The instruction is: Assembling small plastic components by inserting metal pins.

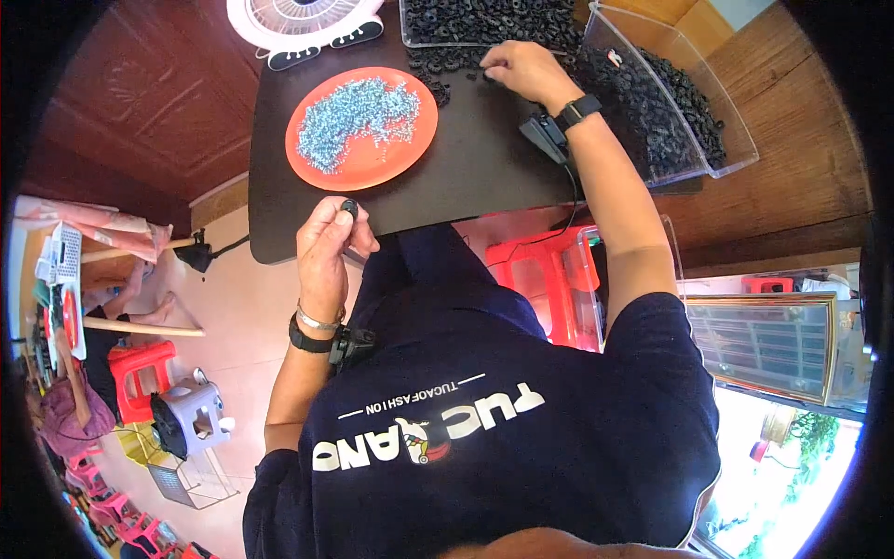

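Observation:
My left hand (328, 240) is at the near edge of the dark table, closed on a small round black plastic part (349, 208) pinched between thumb and fingers. Just beyond it lies a red-orange plate (407, 160) bearing a heap of small shiny silver-blue pieces (349, 119), which look like screws. My right hand (523, 71) reaches to the far side of the table, at the edge of a loose pile of black parts (445, 61). Its fingertips are pinched together beside a dark bit on the tabletop; what they hold, if anything, I cannot make out.
Behind the pile stands a clear bin (494, 23) of black parts. Another clear bin (684, 121) lies tilted at the right, with parts spilling out. A pink-and-white fan (303, 23) stands at the far left. A red stool (549, 279) is under the table.

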The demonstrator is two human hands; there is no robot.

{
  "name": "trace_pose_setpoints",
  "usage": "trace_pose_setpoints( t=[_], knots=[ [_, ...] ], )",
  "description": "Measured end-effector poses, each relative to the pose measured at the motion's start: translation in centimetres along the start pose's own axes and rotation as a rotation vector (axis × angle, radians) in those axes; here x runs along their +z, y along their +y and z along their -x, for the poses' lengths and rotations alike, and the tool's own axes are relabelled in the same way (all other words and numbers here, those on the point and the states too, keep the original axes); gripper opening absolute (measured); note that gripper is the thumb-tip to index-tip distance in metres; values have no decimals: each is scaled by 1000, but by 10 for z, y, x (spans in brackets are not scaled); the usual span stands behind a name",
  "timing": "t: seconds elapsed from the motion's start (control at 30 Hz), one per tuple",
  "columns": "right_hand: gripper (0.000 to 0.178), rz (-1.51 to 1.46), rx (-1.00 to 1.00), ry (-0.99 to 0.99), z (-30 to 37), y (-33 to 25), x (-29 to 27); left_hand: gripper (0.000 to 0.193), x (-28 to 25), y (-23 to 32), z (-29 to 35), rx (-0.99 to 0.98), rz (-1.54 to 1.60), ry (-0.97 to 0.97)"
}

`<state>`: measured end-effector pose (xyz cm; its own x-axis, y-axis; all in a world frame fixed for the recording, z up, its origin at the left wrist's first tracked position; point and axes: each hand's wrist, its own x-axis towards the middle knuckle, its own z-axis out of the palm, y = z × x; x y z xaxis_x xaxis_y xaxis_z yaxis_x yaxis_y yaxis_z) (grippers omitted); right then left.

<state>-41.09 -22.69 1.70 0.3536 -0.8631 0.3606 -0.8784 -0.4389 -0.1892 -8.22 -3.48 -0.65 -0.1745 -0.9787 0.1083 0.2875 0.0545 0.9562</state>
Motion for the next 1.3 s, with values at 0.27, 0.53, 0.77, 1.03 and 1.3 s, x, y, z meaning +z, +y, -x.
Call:
trace_pose_setpoints(
  t=[0.27,0.53,0.77,1.03,1.3],
  knots=[
    [13,193,-88,-20,-18,-20,21,24,0,1,3,-9,-29,14],
    [17,-692,28,-223,-1,-74,-25,23,-2,3,3,11,2,-38],
    [17,-1244,-9,-536,24,-169,-41,24,-3,7,2,75,-87,-68],
    [16,-1248,-63,-719,27,-200,-34,32,-9,11,10,76,-82,-103],
    [17,-1162,-111,-760,28,-210,-33,32,-19,6,13,115,-153,-122]
  ],
)
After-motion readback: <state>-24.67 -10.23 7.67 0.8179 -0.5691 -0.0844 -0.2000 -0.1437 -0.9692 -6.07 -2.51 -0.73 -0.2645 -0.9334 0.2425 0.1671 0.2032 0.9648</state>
